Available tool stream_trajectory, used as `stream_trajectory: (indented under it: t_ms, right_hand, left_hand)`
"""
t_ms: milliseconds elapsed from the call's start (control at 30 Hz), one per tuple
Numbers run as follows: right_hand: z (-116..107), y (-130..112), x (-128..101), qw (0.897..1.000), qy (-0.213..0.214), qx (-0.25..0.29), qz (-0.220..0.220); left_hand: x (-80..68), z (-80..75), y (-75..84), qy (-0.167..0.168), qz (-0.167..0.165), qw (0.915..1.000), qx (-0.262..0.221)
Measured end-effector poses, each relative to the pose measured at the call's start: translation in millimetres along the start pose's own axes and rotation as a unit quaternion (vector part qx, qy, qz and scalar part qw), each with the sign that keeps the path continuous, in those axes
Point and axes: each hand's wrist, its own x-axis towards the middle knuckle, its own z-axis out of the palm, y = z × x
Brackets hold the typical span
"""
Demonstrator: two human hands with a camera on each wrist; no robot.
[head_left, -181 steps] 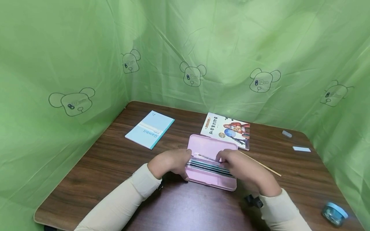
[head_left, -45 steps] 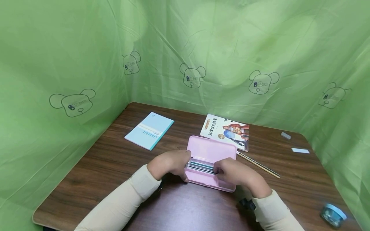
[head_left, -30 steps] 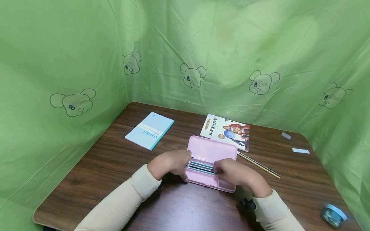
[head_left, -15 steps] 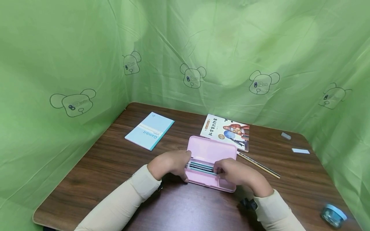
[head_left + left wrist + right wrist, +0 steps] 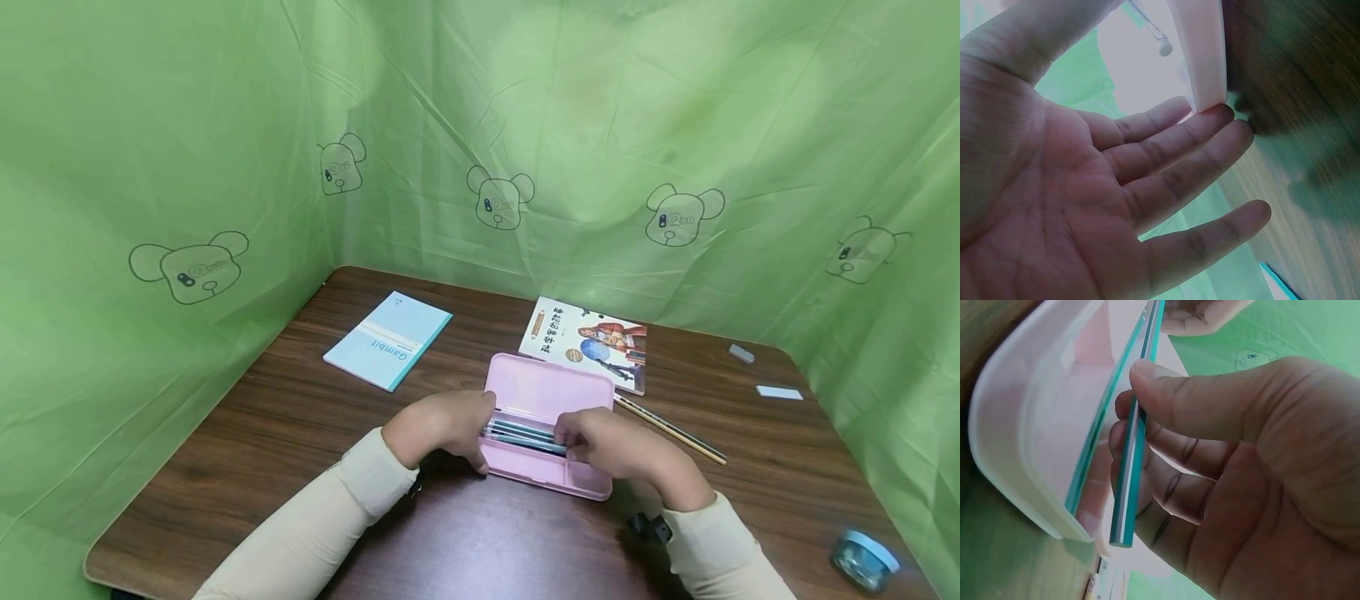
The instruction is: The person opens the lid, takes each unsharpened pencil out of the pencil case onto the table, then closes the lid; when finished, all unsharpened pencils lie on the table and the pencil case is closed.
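Note:
An open pink pencil case [image 5: 551,390] lies at the middle of the brown table [image 5: 247,442], with several teal pencils [image 5: 521,433] in its tray. My left hand [image 5: 468,429] rests against the case's left end. In the left wrist view its fingers [image 5: 1210,134] are straight, and a fingertip touches the case's corner [image 5: 1207,56]. My right hand [image 5: 573,440] is over the tray's right half. In the right wrist view its thumb and fingers [image 5: 1166,387] pinch one teal pencil [image 5: 1130,469] just above the tray [image 5: 1016,431].
A light blue notebook [image 5: 388,337] lies at the back left and a picture book [image 5: 588,342] behind the case. A wooden pencil [image 5: 671,429] lies to the right. Two erasers [image 5: 742,353] [image 5: 780,392] and a round blue object [image 5: 866,560] sit further right. Green sheeting encloses the table.
Six seconds ago the right hand lay further right on the tray; it now sits nearer the middle, pinching a pencil. Over the last second both hands barely moved.

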Motion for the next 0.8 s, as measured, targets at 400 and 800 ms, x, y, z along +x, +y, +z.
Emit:
stream_trajectory:
  t_ms: [400,800]
  right_hand:
    - [-24,8,-16,0.999,0.038,0.014,0.011]
    - [-53,25,-41,0.993,0.100,0.001,0.061]
  left_hand:
    - [-1.0,-0.7,0.9,0.002,-0.004,1.0000,0.006]
    - [-0.8,0.2,-0.7,0.002,0.000,1.0000,0.004]
